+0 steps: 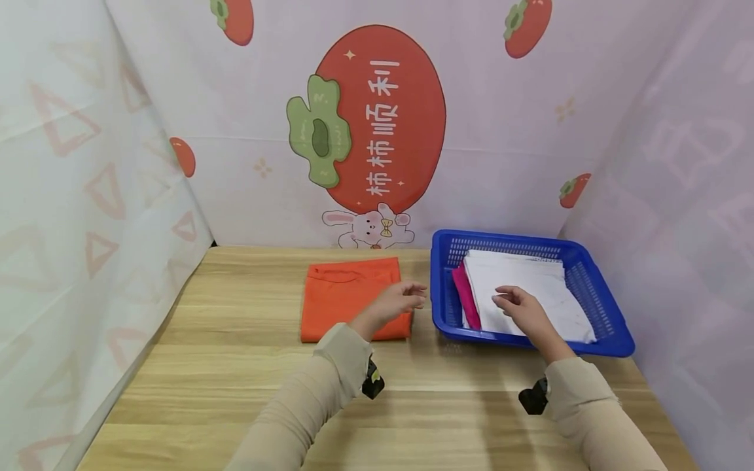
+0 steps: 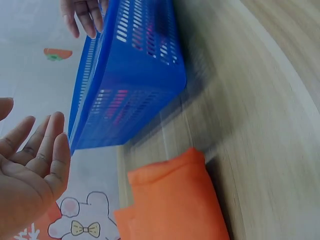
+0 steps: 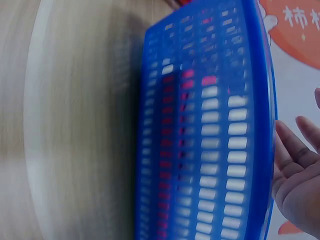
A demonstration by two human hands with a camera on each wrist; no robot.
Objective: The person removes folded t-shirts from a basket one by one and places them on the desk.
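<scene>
A folded orange cloth (image 1: 341, 301) lies flat on the wooden table, left of a blue plastic basket (image 1: 438, 314). Inside the basket are a folded white cloth (image 1: 530, 281) and, along its left side, a bright pink cloth (image 1: 465, 297). My left hand (image 1: 393, 302) hovers over the right part of the orange cloth, fingers relaxed and holding nothing; in the left wrist view its palm (image 2: 25, 185) faces up beside the basket. Above the white cloth is my right hand (image 1: 526, 316), fingers loosely bent with nothing between them. The right wrist view shows that hand (image 3: 300, 175) beyond the basket's rim.
Printed fabric walls (image 1: 495, 196) close off the back and both sides of the wooden table (image 1: 235, 379). The basket stands near the right wall, at the back of the table. A small black device is strapped at each cuff.
</scene>
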